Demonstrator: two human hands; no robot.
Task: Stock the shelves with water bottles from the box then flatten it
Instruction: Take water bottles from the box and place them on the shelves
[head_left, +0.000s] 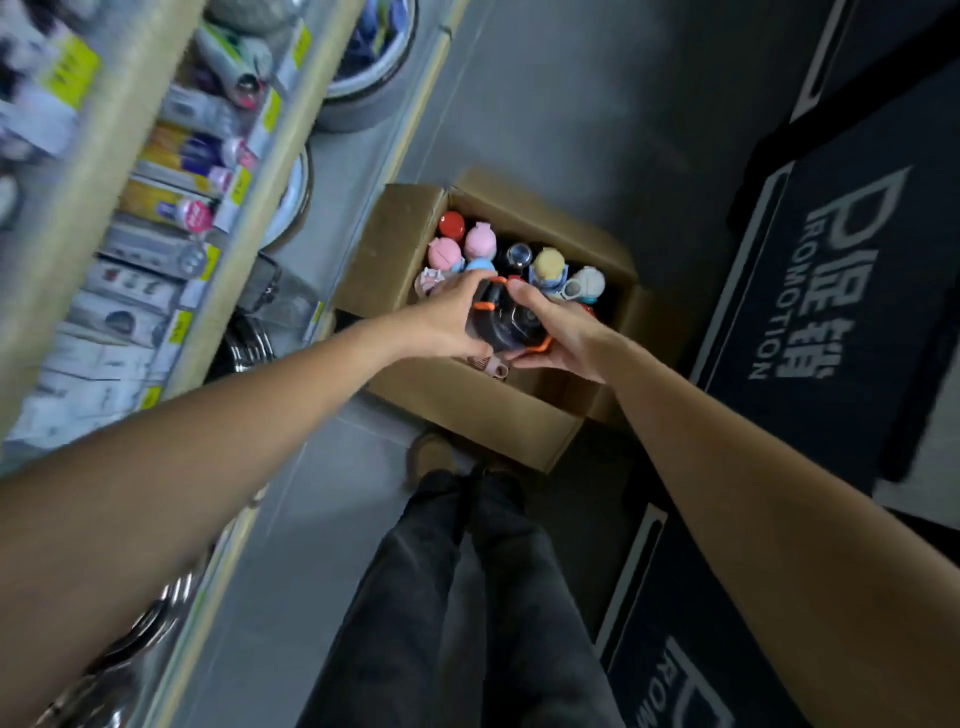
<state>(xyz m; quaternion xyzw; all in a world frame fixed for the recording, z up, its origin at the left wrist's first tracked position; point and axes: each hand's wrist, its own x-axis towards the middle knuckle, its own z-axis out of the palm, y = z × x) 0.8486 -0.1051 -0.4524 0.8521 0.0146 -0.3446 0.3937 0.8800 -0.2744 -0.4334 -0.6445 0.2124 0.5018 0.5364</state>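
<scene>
Grey floor (571, 130) fills my feed, with shelves (156, 208) from 8 to 11 o'clock and a dark mat (831, 286) at 3 o'clock. At centre I see the box (467, 405) on the floor, flaps open. Both hands meet over its near half. The left hand (452, 322) grips a black bottle (506, 322) from 9 o'clock and the right hand (561, 332) grips it from 3 o'clock, fingers curled round its orange-trimmed top. I cannot tell whether its base clears the box. Toward 12 o'clock, other bottles (480, 240) stand upright inside.
</scene>
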